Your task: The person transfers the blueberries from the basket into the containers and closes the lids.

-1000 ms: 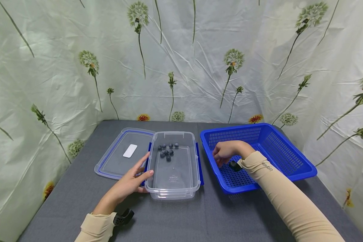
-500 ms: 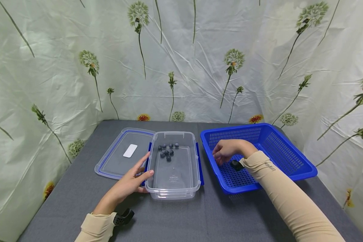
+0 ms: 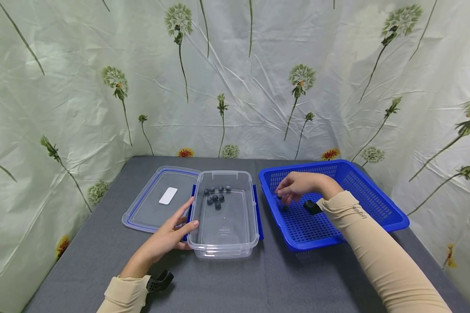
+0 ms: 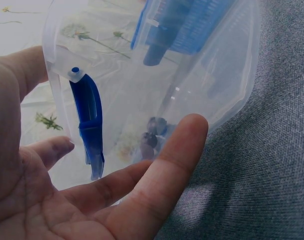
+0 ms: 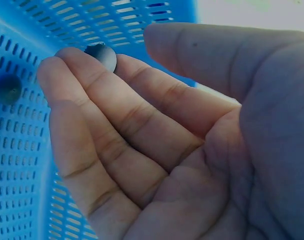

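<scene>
My left hand [image 3: 168, 232] rests against the left side of a clear plastic container [image 3: 235, 226], thumb and index fingertip at its rim. In the left wrist view, the other fingers [image 4: 167, 172] extend fairly straight beside the wall and its blue side latch [image 4: 89, 122]. Several blueberries [image 3: 215, 198] lie toward the far end of the container's floor. Inside the blue basket [image 3: 376, 221], my right hand [image 3: 302, 184] holds a blueberry [image 5: 105, 56] at its fingertips, between index and middle finger in the right wrist view. Another blueberry [image 5: 9, 89] sits by the basket's slotted wall.
The clear lid [image 3: 146, 208] with a blue seal and a white label [image 3: 168, 195] lies left of the container. Grey cloth [image 3: 235, 287] covers the table. A flowered curtain [image 3: 258, 87] hangs behind and at both sides.
My right hand has risen slightly from the near-left corner region of the basket, moving back and right, and a blueberry now shows at its fingertips. The left hand and container have stayed put.
</scene>
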